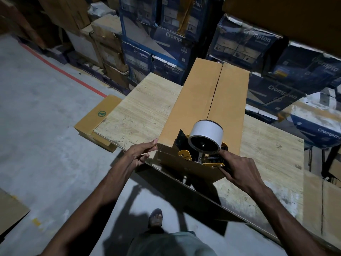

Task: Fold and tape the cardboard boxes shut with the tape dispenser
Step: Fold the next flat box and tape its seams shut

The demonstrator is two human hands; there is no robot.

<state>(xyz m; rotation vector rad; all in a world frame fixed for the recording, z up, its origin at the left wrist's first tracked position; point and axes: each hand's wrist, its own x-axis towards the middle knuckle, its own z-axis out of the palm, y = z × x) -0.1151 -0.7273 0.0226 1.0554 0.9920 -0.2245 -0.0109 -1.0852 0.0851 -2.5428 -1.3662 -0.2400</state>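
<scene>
A long brown cardboard box lies lengthwise on the wooden table, its two top flaps folded shut with a seam down the middle. A yellow and black tape dispenser with a white tape roll sits at the box's near end, over the seam. My right hand grips the dispenser's handle. My left hand touches the box's near left corner with its fingertips, fingers loosely bent.
A flat cardboard box sticks out from under the table's left end. Stacked blue cartons and brown cartons stand behind the table. More cardboard lies on the grey floor at left. My foot stands below the table edge.
</scene>
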